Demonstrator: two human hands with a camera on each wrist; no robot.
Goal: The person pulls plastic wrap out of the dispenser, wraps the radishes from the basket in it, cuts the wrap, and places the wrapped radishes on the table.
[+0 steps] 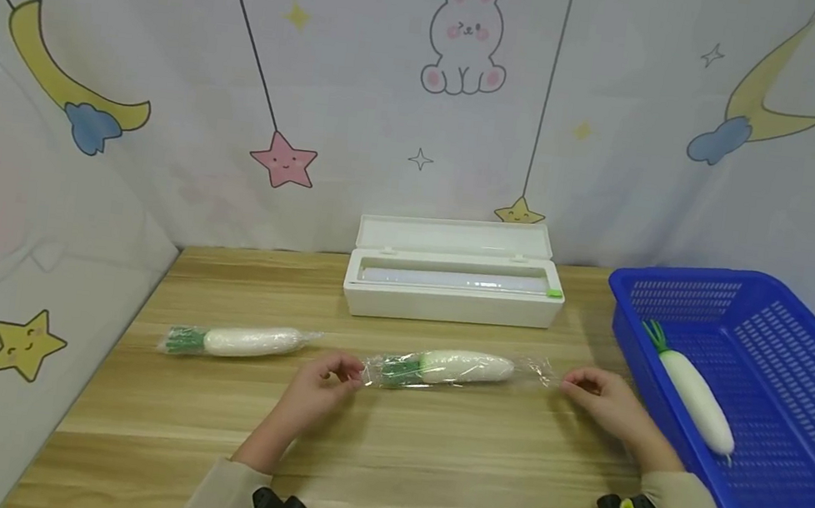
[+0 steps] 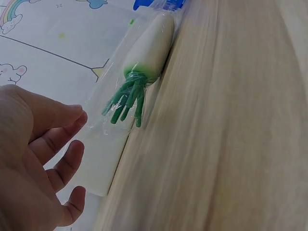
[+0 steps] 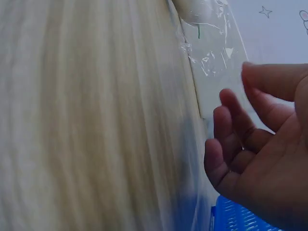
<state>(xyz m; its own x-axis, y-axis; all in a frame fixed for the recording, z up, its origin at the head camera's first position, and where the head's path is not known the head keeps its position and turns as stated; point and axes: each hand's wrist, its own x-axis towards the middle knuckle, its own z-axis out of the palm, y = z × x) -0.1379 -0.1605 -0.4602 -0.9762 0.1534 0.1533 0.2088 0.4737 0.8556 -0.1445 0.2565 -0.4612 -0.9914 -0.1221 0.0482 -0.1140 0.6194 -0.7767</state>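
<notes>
A white radish (image 1: 466,367) with green leaves lies in clear plastic wrap (image 1: 533,371) on the table, its leaves pointing left. My left hand (image 1: 325,383) pinches the wrap's end beside the leaves. In the left wrist view, the left hand (image 2: 43,149) has thumb and index finger together at the film's edge, with the other fingers loosely bent. At the opposite end, my right hand (image 1: 605,401) pinches the film with thumb and index finger. The right wrist view shows the right hand (image 3: 269,120) at the film's corner, the radish's tip partly cut off above.
Another wrapped radish (image 1: 254,343) lies to the left. Behind stands a white cling film box (image 1: 447,305), lid raised, a roll inside. A blue basket (image 1: 623,346) at right holds an unwrapped radish (image 1: 696,400). A patterned cloth (image 1: 365,98) hangs behind the table.
</notes>
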